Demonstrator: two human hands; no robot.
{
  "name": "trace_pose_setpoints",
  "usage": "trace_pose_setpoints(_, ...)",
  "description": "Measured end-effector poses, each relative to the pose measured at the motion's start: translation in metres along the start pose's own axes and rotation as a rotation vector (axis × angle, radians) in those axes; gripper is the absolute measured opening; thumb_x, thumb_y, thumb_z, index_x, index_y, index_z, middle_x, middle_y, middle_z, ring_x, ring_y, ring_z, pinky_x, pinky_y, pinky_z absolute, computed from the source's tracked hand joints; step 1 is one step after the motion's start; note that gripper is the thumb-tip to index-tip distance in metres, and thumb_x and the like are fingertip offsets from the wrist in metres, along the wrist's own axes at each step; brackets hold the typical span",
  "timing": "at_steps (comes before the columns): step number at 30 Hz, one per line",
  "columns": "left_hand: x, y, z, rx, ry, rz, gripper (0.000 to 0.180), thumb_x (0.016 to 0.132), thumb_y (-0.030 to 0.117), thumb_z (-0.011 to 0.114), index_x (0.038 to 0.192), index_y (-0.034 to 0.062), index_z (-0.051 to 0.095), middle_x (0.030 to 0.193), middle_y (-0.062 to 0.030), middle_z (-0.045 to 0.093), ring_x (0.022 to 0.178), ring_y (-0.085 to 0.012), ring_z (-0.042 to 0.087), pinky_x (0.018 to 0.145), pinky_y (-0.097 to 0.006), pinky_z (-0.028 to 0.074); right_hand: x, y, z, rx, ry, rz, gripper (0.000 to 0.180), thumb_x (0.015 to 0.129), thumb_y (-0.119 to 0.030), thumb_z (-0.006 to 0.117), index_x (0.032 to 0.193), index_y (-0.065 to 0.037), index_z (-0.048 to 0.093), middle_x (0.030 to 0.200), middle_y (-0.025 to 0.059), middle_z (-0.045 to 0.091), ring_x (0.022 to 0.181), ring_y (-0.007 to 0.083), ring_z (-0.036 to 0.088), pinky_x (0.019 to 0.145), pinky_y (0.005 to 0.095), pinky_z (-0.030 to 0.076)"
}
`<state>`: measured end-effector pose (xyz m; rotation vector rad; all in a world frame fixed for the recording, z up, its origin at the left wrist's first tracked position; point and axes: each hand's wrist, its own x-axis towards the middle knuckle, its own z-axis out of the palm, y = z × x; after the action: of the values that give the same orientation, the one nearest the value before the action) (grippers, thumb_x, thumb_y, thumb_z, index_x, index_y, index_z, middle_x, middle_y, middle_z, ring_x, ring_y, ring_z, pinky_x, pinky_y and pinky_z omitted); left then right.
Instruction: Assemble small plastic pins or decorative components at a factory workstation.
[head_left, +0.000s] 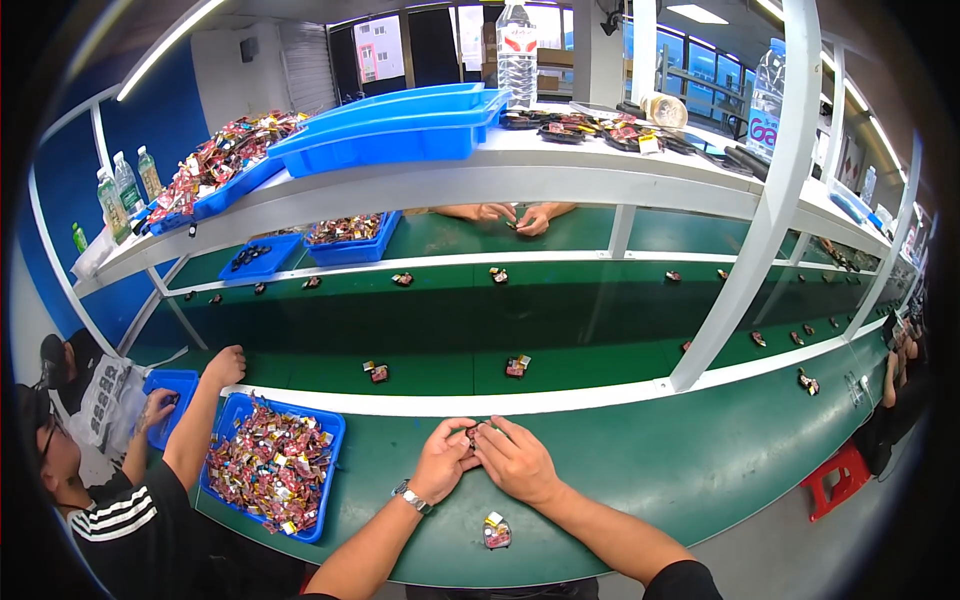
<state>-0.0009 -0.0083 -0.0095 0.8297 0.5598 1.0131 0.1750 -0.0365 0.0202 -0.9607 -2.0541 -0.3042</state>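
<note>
My left hand (445,465) and my right hand (516,463) meet over the green table, fingertips pinched together around a small dark-and-red part (472,437). Most of that part is covered by my fingers. A wristwatch circles my left wrist. Between my forearms, near the table's front edge, lies a small assembly (496,531) with a dark base, reddish middle and a white-and-yellow piece. Left of my hands stands a blue tray (338,440) heaped with many small red, white and yellow parts.
Beyond a white rail, similar assemblies (517,366) lie spaced along a green belt (440,373). A white post (745,215) rises at right, under a shelf holding blue trays (390,140) and bottles. A co-worker (110,500) reaches in at left; another person's hands (515,217) work opposite.
</note>
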Motion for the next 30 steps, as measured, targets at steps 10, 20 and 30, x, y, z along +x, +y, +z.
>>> trace_pose_setpoints(10, 0.009, 0.0, 0.001, -0.014, -0.016, 0.059, 0.028, 0.099, 0.007, 0.051, 0.126, 0.0081, 0.045, 0.113, -0.0066, 0.063, 0.1, -0.0187, 0.063, 0.087, -0.037, 0.052, 0.005, 0.009, 0.008, 0.092, 0.041, 0.033, 0.035, 0.074, -0.013, 0.076, 0.107, -0.002, 0.067, 0.113, 0.0117, 0.063, 0.109, 0.0316, 0.062, 0.092, 0.04, 0.052)
trace_pose_setpoints(20, 0.02, 0.026, -0.001, 0.253, 0.138, 0.098, 0.03, 0.098, 0.007, 0.051, 0.128, 0.002, 0.048, 0.136, -0.0209, 0.052, 0.119, -0.0316, 0.057, 0.097, -0.046, 0.053, 0.001, 0.135, -0.006, 0.034, 0.087, 0.578, 0.028, 0.071, -0.004, 0.074, 0.098, -0.002, 0.065, 0.124, 0.0146, 0.06, 0.104, 0.0369, 0.062, 0.088, 0.0416, 0.053)
trace_pose_setpoints(30, 0.018, 0.023, -0.018, 0.324, -0.006, 0.071, 0.02, 0.1, 0.007, 0.048, 0.117, -0.0019, 0.054, 0.111, -0.0186, 0.065, 0.096, -0.024, 0.067, 0.083, -0.034, 0.056, 0.031, 0.118, 0.034, -0.21, -0.029, 0.784, 0.048, 0.075, -0.025, 0.078, 0.105, 0.002, 0.052, 0.103, 0.0212, 0.06, 0.096, 0.0416, 0.06, 0.086, 0.0464, 0.049)
